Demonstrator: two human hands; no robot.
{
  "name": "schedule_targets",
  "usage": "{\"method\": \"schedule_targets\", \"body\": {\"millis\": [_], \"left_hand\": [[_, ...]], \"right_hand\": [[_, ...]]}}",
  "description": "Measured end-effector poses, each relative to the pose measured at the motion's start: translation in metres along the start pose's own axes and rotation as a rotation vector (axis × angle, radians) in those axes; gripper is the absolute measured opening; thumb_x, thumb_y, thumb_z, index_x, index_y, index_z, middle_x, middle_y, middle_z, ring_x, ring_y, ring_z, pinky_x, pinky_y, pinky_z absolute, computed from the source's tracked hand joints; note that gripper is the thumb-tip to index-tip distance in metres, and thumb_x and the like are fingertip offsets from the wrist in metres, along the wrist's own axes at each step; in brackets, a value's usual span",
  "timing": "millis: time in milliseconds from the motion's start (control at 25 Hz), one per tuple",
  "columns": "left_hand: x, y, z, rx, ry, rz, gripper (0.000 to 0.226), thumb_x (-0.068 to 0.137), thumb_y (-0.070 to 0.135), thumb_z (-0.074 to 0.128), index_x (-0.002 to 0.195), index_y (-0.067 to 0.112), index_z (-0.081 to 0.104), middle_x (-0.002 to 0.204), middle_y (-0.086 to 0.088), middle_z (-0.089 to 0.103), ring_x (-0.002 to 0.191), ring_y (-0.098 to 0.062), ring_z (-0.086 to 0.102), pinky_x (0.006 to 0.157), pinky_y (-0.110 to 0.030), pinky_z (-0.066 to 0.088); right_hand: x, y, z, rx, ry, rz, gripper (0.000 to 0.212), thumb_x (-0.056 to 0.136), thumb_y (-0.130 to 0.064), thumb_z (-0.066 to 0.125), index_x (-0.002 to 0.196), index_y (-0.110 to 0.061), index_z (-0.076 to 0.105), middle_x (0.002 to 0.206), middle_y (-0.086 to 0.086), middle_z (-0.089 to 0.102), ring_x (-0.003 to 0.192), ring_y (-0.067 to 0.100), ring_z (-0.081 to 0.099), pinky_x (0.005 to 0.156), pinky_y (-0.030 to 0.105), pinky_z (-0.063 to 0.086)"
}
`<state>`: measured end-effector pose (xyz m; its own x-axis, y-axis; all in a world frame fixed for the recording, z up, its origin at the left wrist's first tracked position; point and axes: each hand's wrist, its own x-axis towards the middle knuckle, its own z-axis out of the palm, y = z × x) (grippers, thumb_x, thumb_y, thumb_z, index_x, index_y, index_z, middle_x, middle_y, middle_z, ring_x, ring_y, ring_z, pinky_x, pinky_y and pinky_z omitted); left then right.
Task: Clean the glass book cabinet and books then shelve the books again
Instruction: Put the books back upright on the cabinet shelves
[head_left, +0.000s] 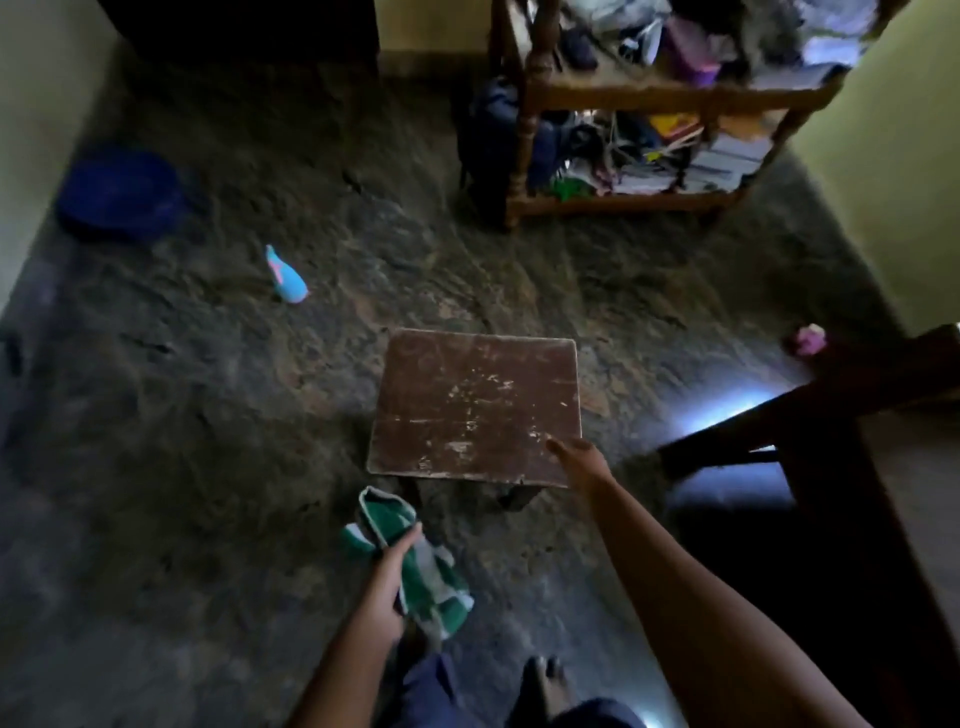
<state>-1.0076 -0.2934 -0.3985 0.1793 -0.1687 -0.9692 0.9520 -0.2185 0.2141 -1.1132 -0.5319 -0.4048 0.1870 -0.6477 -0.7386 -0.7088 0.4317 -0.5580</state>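
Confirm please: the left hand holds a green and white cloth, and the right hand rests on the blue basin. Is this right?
Not quite. The right hand is at the near corner of the small brown table, not on the blue basin; the head view shows it.

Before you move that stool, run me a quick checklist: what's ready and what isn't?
1. Wiping cloth held: ok, left hand grips it.
2. Hold on stool: cannot tell, right hand is at its near right corner, but the picture is too blurred to show a grip.
3. Stool top free of things: ok, nothing lies on it.
4. Spray bottle within reach: not ok, it lies on the floor well off to the left.
5. Glass cabinet in sight: not ok, only an open wooden shelf with books and clutter shows.
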Motion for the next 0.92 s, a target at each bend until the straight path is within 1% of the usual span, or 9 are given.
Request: {"method": "schedule_targets", "body": {"millis": [80, 120, 240, 360, 440, 560, 640, 800, 920], "left_hand": [[0.03, 0.0, 0.033, -0.062, -0.025, -0.035, 0.021, 0.089, 0.028, 0.06, 0.097, 0.01, 0.064, 0.084, -0.014, 0.067, 0.079, -0.028, 0.06, 0.071, -0.036, 0.048], [0.042, -0.001, 0.046, -0.109, -0.062, -0.031, 0.02, 0.09, 0.027, 0.058, 0.099, 0.01, 0.065, 0.082, -0.012, 0.069, 0.08, -0.028, 0.06, 0.072, -0.036, 0.048], [0.081, -0.015, 0.086, -0.2, -0.083, 0.025, 0.022, 0.089, 0.028, 0.057, 0.102, 0.012, 0.064, 0.088, -0.012, 0.071, 0.087, -0.029, 0.061, 0.081, -0.041, 0.049], [0.104, -0.029, 0.125, -0.317, -0.065, 0.145, 0.029, 0.091, 0.033, 0.054, 0.115, 0.017, 0.06, 0.11, -0.013, 0.065, 0.098, -0.029, 0.06, 0.098, -0.047, 0.043], [0.104, -0.034, 0.144, -0.344, -0.048, 0.197, 0.028, 0.094, 0.033, 0.051, 0.117, 0.018, 0.057, 0.111, -0.012, 0.063, 0.096, -0.027, 0.06, 0.097, -0.044, 0.043], [0.101, -0.059, 0.192, -0.333, -0.025, 0.199, 0.017, 0.095, 0.028, 0.05, 0.099, 0.016, 0.061, 0.088, -0.007, 0.067, 0.075, -0.021, 0.065, 0.08, -0.038, 0.047], [0.096, -0.08, 0.235, -0.249, -0.06, 0.168, 0.014, 0.094, 0.025, 0.051, 0.091, 0.015, 0.061, 0.083, -0.006, 0.065, 0.068, -0.02, 0.065, 0.072, -0.036, 0.047], [0.1, -0.112, 0.321, -0.02, -0.147, 0.103, 0.011, 0.092, 0.024, 0.055, 0.091, 0.015, 0.061, 0.083, -0.007, 0.063, 0.076, -0.024, 0.059, 0.068, -0.035, 0.046], [0.107, -0.12, 0.386, 0.215, -0.225, 0.093, 0.012, 0.092, 0.024, 0.055, 0.086, 0.016, 0.06, 0.068, -0.004, 0.067, 0.067, -0.022, 0.061, 0.065, -0.033, 0.047]], "right_hand": [[0.059, 0.024, 0.001, 0.074, 0.114, 0.118, 0.091, 0.063, -0.055, 0.077, 0.133, -0.007, 0.044, 0.129, 0.013, 0.053, 0.112, 0.03, 0.055, 0.097, 0.042, 0.047], [0.079, 0.031, 0.003, 0.121, 0.139, 0.15, 0.098, 0.061, -0.054, 0.078, 0.136, -0.007, 0.038, 0.134, 0.015, 0.049, 0.117, 0.032, 0.052, 0.099, 0.044, 0.045], [0.112, 0.026, 0.002, 0.13, 0.058, 0.17, 0.077, 0.067, -0.049, 0.077, 0.125, -0.005, 0.051, 0.12, 0.012, 0.06, 0.105, 0.028, 0.06, 0.089, 0.034, 0.05], [0.138, 0.029, -0.01, 0.142, -0.058, 0.118, 0.05, 0.071, -0.038, 0.078, 0.106, -0.005, 0.063, 0.094, 0.007, 0.066, 0.069, 0.016, 0.062, 0.05, 0.016, 0.051], [0.144, 0.036, -0.024, 0.163, -0.101, 0.095, 0.041, 0.074, -0.033, 0.078, 0.101, -0.005, 0.063, 0.086, 0.006, 0.064, 0.062, 0.014, 0.059, 0.04, 0.014, 0.045], [0.155, 0.047, -0.077, 0.204, -0.066, 0.084, 0.044, 0.072, -0.035, 0.078, 0.1, -0.005, 0.064, 0.092, 0.008, 0.066, 0.077, 0.022, 0.063, 0.07, 0.029, 0.054], [0.166, 0.062, -0.128, 0.285, -0.014, 0.096, 0.042, 0.07, -0.033, 0.079, 0.098, -0.005, 0.065, 0.098, 0.011, 0.068, 0.084, 0.026, 0.065, 0.081, 0.038, 0.054], [0.184, 0.116, -0.223, 0.365, 0.147, 0.157, 0.032, 0.072, -0.039, 0.076, 0.084, -0.012, 0.064, 0.092, 0.01, 0.067, 0.086, 0.025, 0.064, 0.088, 0.04, 0.052], [0.2, 0.166, -0.265, 0.438, 0.243, 0.248, 0.048, 0.062, -0.057, 0.076, 0.079, -0.014, 0.062, 0.097, 0.014, 0.069, 0.087, 0.031, 0.066, 0.088, 0.045, 0.053]]}}
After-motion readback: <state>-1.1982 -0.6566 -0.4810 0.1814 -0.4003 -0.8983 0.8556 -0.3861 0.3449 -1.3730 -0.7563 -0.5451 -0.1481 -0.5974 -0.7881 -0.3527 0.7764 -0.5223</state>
